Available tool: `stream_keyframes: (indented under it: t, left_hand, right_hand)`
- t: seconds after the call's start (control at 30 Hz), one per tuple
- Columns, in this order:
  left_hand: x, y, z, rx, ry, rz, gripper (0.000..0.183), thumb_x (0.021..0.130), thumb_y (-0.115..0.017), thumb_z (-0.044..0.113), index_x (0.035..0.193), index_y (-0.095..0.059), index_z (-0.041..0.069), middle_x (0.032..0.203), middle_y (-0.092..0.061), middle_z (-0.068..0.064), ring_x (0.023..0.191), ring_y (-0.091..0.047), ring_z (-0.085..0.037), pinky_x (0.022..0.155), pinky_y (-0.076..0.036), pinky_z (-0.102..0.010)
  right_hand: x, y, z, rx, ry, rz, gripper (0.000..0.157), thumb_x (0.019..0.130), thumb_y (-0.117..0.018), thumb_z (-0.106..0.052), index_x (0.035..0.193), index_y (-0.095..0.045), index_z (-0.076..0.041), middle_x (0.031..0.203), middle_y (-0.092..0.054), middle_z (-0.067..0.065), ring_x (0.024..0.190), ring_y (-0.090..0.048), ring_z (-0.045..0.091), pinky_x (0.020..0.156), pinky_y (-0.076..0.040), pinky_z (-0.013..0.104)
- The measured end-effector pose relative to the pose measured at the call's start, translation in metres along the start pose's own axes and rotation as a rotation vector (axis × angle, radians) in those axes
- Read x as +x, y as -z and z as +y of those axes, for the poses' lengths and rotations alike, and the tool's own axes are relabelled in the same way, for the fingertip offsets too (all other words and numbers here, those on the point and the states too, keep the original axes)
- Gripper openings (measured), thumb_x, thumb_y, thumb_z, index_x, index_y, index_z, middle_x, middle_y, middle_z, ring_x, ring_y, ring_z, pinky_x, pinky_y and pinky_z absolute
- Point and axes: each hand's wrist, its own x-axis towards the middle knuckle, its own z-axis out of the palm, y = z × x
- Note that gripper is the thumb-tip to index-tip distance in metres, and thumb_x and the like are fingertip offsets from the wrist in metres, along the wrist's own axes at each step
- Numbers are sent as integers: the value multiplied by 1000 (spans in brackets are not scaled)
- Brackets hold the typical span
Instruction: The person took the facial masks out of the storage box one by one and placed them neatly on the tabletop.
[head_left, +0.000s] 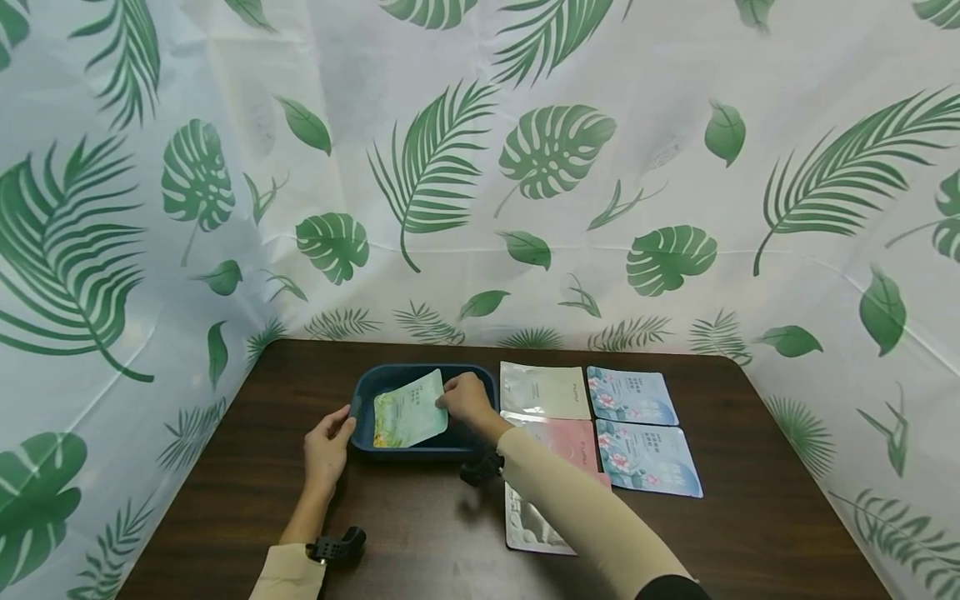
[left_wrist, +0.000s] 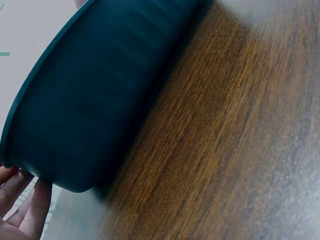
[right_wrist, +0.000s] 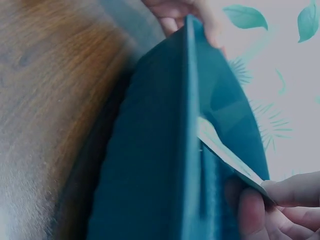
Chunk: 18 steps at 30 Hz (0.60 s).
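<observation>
A dark blue rectangular tray (head_left: 427, 455) with rounded corners stands on the table. My left hand (head_left: 327, 446) grips its left end, with fingers at the rim, as the left wrist view also shows the hand (left_wrist: 27, 205) against the tray's outer wall. Between the thumb and fingers of my right hand (head_left: 468, 400) is the right edge of a pale green face mask packet (head_left: 411, 412). The packet lies slanted inside the tray. In the right wrist view, the packet (right_wrist: 227, 155) appears edge-on behind the near rim, partly hidden.
Right of the tray lie a cream packet (head_left: 540, 392), a pink packet (head_left: 573, 440), a silver-backed packet (head_left: 528, 527) partly under my right sleeve, and two blue floral packets (head_left: 633, 396). A leaf-patterned cloth (head_left: 450, 300) hangs behind the brown wooden table (head_left: 420, 533).
</observation>
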Motion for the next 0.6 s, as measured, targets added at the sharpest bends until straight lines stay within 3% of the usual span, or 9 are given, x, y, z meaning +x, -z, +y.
stream_keyframes:
  t: [0.23, 0.6]
  left_hand:
    - [0, 0, 0, -14, -8, 6, 36, 98, -58, 20, 132, -60, 7, 137, -59, -16, 122, -56, -28, 75, -35, -2]
    - [0, -1, 0, -20, -7, 6, 36, 98, -57, 20, 131, -60, 6, 136, -59, -18, 120, -56, -26, 74, -36, -1]
  right_hand:
    - [-3, 14, -8, 38, 7, 33, 17, 83, -68, 3, 98, -71, 10, 93, -72, 23, 70, -72, 27, 63, -59, 43]
    - [-3, 42, -9, 157, 4, 59, 21, 85, -66, 3, 105, -69, 10, 98, -71, 25, 64, -68, 18, 65, -59, 42]
